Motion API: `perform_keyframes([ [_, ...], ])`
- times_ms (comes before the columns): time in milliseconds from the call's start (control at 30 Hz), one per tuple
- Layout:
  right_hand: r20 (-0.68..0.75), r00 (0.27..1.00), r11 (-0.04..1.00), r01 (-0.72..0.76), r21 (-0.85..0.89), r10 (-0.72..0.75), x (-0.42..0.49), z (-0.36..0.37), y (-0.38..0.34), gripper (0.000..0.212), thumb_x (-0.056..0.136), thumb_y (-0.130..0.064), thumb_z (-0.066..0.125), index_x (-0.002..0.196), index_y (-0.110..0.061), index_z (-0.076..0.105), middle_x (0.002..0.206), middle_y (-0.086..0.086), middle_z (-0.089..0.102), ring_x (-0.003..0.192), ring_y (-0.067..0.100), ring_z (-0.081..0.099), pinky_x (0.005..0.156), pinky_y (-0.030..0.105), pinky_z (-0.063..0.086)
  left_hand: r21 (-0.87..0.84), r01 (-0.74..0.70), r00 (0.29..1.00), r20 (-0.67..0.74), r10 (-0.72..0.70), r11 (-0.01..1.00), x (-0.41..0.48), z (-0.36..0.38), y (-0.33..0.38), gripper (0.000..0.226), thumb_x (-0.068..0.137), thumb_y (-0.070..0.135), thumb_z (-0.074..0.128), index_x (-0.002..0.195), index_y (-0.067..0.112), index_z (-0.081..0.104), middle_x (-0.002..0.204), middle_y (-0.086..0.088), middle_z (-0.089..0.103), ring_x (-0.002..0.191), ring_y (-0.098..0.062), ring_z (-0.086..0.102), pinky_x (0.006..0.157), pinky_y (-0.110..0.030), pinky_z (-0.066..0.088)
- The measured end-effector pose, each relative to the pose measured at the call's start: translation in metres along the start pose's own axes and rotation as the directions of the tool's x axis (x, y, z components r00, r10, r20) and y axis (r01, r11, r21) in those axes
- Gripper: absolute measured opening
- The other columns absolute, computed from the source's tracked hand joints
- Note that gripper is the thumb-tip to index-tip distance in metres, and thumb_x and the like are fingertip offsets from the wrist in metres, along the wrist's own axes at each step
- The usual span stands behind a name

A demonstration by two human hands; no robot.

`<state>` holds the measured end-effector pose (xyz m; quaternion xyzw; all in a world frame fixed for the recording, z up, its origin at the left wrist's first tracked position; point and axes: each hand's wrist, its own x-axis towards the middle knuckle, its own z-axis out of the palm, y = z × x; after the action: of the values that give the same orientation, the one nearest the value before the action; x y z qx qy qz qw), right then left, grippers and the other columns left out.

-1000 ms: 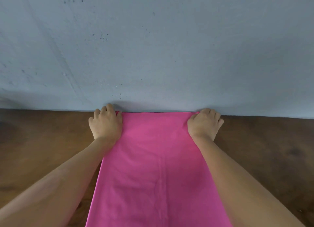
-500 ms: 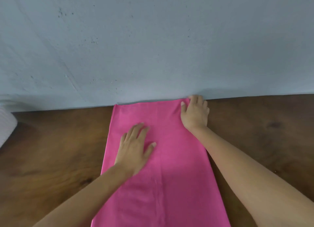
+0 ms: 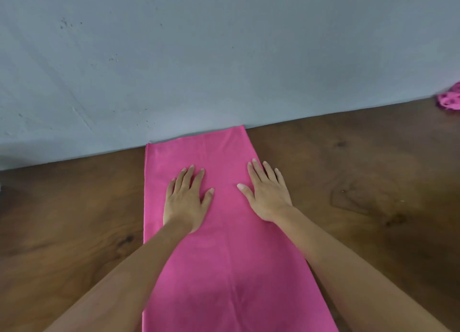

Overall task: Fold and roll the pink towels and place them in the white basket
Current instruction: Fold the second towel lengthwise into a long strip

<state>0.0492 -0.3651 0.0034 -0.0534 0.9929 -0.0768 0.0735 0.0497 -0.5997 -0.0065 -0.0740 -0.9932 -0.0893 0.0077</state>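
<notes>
A pink towel (image 3: 224, 257), folded into a long strip, lies flat on the brown wooden table (image 3: 74, 219), its far end against the grey wall. My left hand (image 3: 186, 199) lies palm down on the strip's left half with straight fingers. My right hand (image 3: 267, 194) presses flat on the right half, its outer fingers reaching over the towel's right edge onto the wood. The white basket is out of view.
The grey wall (image 3: 224, 58) rises right behind the table's far edge. A pink patterned object (image 3: 449, 100) shows at the far right by the wall. Bare wood lies on both sides of the towel.
Both hands let go of the towel's far corners and came back toward me, now lying flat on the strip. The view has shifted, so the towel's far end sits higher right.
</notes>
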Motion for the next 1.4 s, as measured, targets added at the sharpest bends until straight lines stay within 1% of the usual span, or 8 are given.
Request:
perform_keyframes([
  [200, 0.021, 0.999, 0.999, -0.034, -0.041, 0.035, -0.073, 0.009, 0.008, 0.076, 0.098, -0.064, -0.001, 0.160, -0.022, -0.013, 0.166, -0.011, -0.020, 0.154, 0.014, -0.017, 0.126, 0.042, -0.005, -0.003, -0.020, 1.000, -0.005, 0.020, 1.000, -0.001, -0.002, 0.000, 0.068, 0.103, 0.060, 0.020, 0.161, 0.024, 0.020, 0.168, -0.004, 0.015, 0.156, -0.025, 0.008, 0.127, -0.046, 0.010],
  [400, 0.028, 0.997, 0.995, -0.072, -0.071, 0.074, -0.144, 0.020, 0.012, 0.086, 0.086, -0.070, -0.024, 0.159, -0.024, -0.017, 0.164, -0.014, -0.025, 0.153, 0.012, -0.019, 0.126, 0.041, -0.003, -0.013, -0.040, 0.999, 0.000, 0.040, 0.999, 0.000, -0.001, -0.003, 0.070, 0.102, 0.060, 0.018, 0.160, 0.022, 0.021, 0.168, -0.008, 0.016, 0.156, -0.028, 0.009, 0.126, -0.049, 0.011],
  [533, 0.015, 0.992, 0.988, -0.124, -0.094, 0.126, -0.199, 0.024, 0.011, 0.081, 0.090, -0.069, -0.020, 0.159, -0.025, -0.017, 0.165, -0.014, -0.024, 0.152, 0.010, -0.020, 0.126, 0.038, -0.005, -0.023, -0.053, 0.999, 0.006, 0.053, 0.998, 0.000, -0.001, -0.003, 0.070, 0.102, 0.059, 0.019, 0.160, 0.021, 0.022, 0.168, -0.010, 0.016, 0.155, -0.030, 0.010, 0.126, -0.051, 0.011],
  [667, 0.003, 0.986, 0.980, -0.168, -0.111, 0.169, -0.256, 0.027, 0.011, 0.074, 0.098, -0.065, -0.006, 0.159, -0.024, -0.015, 0.166, -0.014, -0.020, 0.153, 0.010, -0.019, 0.126, 0.037, -0.002, -0.027, -0.064, 0.998, 0.016, 0.064, 0.998, 0.000, -0.002, -0.003, 0.069, 0.102, 0.058, 0.020, 0.159, 0.019, 0.023, 0.167, -0.012, 0.016, 0.155, -0.032, 0.011, 0.125, -0.052, 0.012],
  [900, -0.006, 0.952, 0.946, -0.304, -0.108, 0.305, -0.338, 0.040, 0.009, 0.072, 0.097, -0.066, -0.012, 0.160, -0.031, -0.013, 0.167, -0.014, -0.014, 0.153, 0.011, -0.017, 0.127, 0.038, 0.001, -0.045, -0.090, 0.996, 0.020, 0.091, 0.995, 0.002, -0.001, -0.005, 0.067, 0.103, 0.054, 0.024, 0.158, 0.015, 0.025, 0.166, -0.016, 0.018, 0.153, -0.036, 0.012, 0.124, -0.055, 0.013],
  [1133, -0.050, 0.926, 0.926, -0.376, -0.028, 0.375, -0.349, 0.048, 0.004, 0.075, 0.097, -0.068, -0.010, 0.161, -0.031, -0.001, 0.169, -0.012, -0.005, 0.154, 0.010, -0.011, 0.127, 0.038, 0.001, -0.031, -0.161, 0.986, 0.035, 0.162, 0.986, 0.004, -0.004, -0.002, 0.060, 0.105, 0.043, 0.032, 0.154, 0.008, 0.033, 0.162, -0.022, 0.024, 0.151, -0.038, 0.017, 0.123, -0.056, 0.014],
  [1233, -0.055, 0.927, 0.927, -0.373, -0.032, 0.371, -0.350, 0.049, 0.005, 0.073, 0.098, -0.067, -0.010, 0.161, -0.031, -0.003, 0.169, -0.012, -0.005, 0.154, 0.011, -0.012, 0.127, 0.039, 0.001, -0.027, -0.394, 0.919, -0.001, 0.395, 0.919, 0.005, -0.010, 0.011, 0.050, 0.103, 0.031, 0.043, 0.148, 0.009, 0.042, 0.156, -0.017, 0.036, 0.145, -0.036, 0.029, 0.117, -0.055, 0.025],
  [1400, -0.078, 0.923, 0.926, -0.378, -0.011, 0.376, -0.349, 0.050, 0.006, 0.069, 0.099, -0.064, -0.003, 0.161, -0.033, -0.001, 0.169, -0.011, -0.004, 0.154, 0.010, -0.012, 0.124, 0.033, -0.008, -0.146, -0.703, 0.694, 0.071, 0.716, 0.696, 0.001, -0.018, 0.065, 0.043, 0.104, 0.027, 0.050, 0.147, 0.023, 0.048, 0.157, 0.000, 0.041, 0.140, -0.027, 0.036, 0.110, -0.046, 0.027],
])
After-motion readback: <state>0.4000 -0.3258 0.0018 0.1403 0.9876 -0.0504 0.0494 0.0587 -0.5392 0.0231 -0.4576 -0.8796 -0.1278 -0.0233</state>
